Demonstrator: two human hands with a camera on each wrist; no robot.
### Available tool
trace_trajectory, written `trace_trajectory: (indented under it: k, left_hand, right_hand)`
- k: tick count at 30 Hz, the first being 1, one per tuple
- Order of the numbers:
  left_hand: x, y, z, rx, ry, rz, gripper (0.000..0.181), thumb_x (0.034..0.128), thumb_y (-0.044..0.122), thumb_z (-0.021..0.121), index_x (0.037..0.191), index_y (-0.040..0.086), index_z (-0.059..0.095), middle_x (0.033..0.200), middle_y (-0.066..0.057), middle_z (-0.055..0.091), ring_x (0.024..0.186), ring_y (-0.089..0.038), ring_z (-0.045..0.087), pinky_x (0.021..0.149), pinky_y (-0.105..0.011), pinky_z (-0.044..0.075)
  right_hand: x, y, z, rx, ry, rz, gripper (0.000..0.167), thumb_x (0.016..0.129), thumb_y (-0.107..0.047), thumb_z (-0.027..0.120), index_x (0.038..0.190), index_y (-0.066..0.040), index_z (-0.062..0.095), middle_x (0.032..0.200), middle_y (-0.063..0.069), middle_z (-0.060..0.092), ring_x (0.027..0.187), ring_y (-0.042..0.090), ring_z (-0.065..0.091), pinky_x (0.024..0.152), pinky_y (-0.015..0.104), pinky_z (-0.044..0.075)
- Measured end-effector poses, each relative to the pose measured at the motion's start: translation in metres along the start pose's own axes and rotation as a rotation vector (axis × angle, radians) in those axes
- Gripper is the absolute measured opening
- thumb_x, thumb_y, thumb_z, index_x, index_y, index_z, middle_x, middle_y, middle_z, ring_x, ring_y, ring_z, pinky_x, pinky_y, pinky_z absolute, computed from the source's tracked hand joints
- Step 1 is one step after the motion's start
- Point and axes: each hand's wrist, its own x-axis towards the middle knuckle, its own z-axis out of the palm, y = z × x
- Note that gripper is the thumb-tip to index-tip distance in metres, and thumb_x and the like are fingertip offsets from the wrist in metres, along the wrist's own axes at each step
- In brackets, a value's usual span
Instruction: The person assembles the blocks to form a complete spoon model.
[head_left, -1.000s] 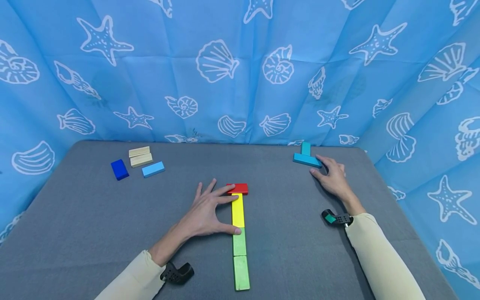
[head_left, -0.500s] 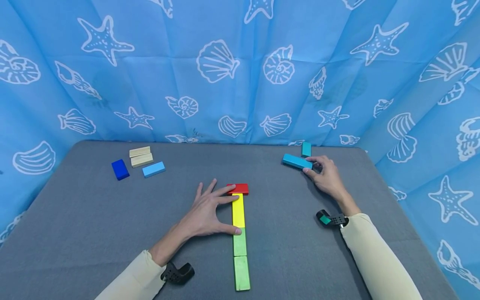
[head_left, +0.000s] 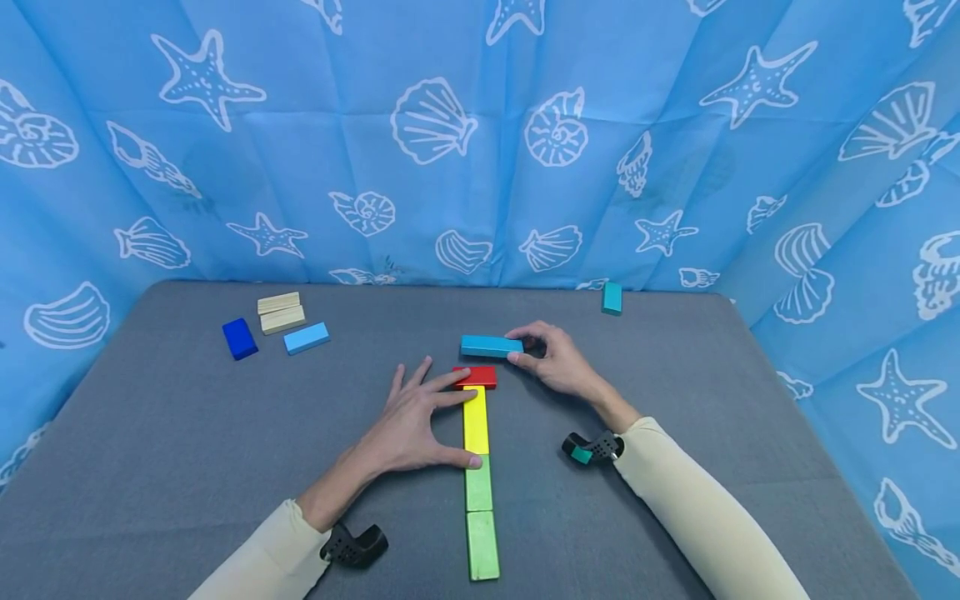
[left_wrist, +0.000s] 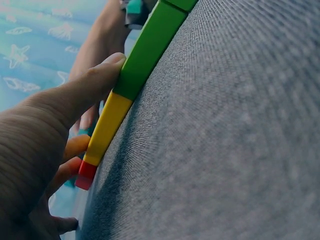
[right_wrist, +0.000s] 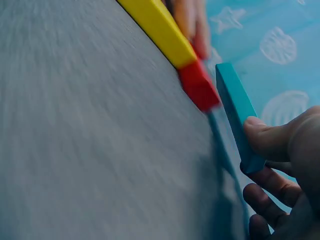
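Note:
My right hand (head_left: 558, 362) pinches the right end of a long blue block (head_left: 487, 346), just behind the red block (head_left: 483, 377). In the right wrist view, thumb and fingers hold that blue block (right_wrist: 237, 115), a gap between it and the red block (right_wrist: 198, 86). A yellow block (head_left: 476, 425) and two green blocks (head_left: 478, 487) (head_left: 483, 546) run in a line from the red one toward me. My left hand (head_left: 408, 425) is spread, its fingertips on the red and yellow blocks and its thumb on the nearer-to-yellow green block (left_wrist: 150, 50).
At the back left lie a dark blue block (head_left: 240, 339), a light blue block (head_left: 307, 338) and two pale wooden blocks (head_left: 282, 320). A teal block (head_left: 612, 298) stands near the back edge at the right. A blue patterned curtain (head_left: 322, 167) hangs behind the grey table (head_left: 187, 467).
My right hand has taken hold of the long blue block and carried it left, away from the teal block, to behind the red one. The left hand has stayed in place.

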Motion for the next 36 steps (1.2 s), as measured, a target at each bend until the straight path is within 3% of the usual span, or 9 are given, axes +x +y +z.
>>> trace_trajectory:
  k: [10, 26, 30, 36]
  left_hand:
    - [0.000, -0.001, 0.001, 0.007, 0.011, 0.011, 0.088, 0.0696, 0.072, 0.080, 0.141, 0.024, 0.063, 0.161, 0.007, 0.037, 0.152, -0.047, 0.008, 0.112, -0.074, -0.006]
    - [-0.001, -0.002, 0.000, -0.001, 0.011, 0.015, 0.086, 0.0700, 0.072, 0.079, 0.141, 0.025, 0.063, 0.161, 0.007, 0.038, 0.152, -0.047, 0.008, 0.113, -0.074, -0.006]
    - [-0.002, -0.002, 0.000, -0.005, 0.017, 0.026, 0.086, 0.0701, 0.071, 0.080, 0.141, 0.024, 0.063, 0.161, 0.007, 0.038, 0.152, -0.045, 0.009, 0.113, -0.073, -0.005]
    - [-0.002, -0.002, 0.001, -0.027, 0.026, 0.033, 0.085, 0.0703, 0.069, 0.081, 0.140, 0.024, 0.064, 0.160, 0.007, 0.039, 0.153, -0.044, 0.010, 0.113, -0.073, -0.006]
  right_hand:
    - [0.007, -0.013, 0.019, -0.026, -0.095, -0.019, 0.031, 0.096, -0.019, 0.071, 0.125, -0.006, 0.070, 0.115, 0.008, 0.065, 0.106, 0.027, 0.051, 0.091, 0.043, 0.041]
    - [0.007, -0.014, 0.017, -0.017, -0.092, -0.049, 0.031, 0.097, -0.013, 0.067, 0.127, -0.005, 0.068, 0.117, 0.010, 0.062, 0.107, 0.028, 0.052, 0.093, 0.047, 0.043]
    - [0.005, -0.007, 0.006, 0.029, -0.039, -0.054, 0.035, 0.097, -0.013, 0.068, 0.131, -0.002, 0.065, 0.121, 0.013, 0.063, 0.107, 0.029, 0.056, 0.091, 0.045, 0.046]
    - [0.002, 0.019, -0.032, 0.059, 0.137, -0.003, 0.040, 0.095, -0.010, 0.072, 0.132, 0.001, 0.063, 0.125, 0.020, 0.062, 0.111, 0.036, 0.057, 0.091, 0.050, 0.047]
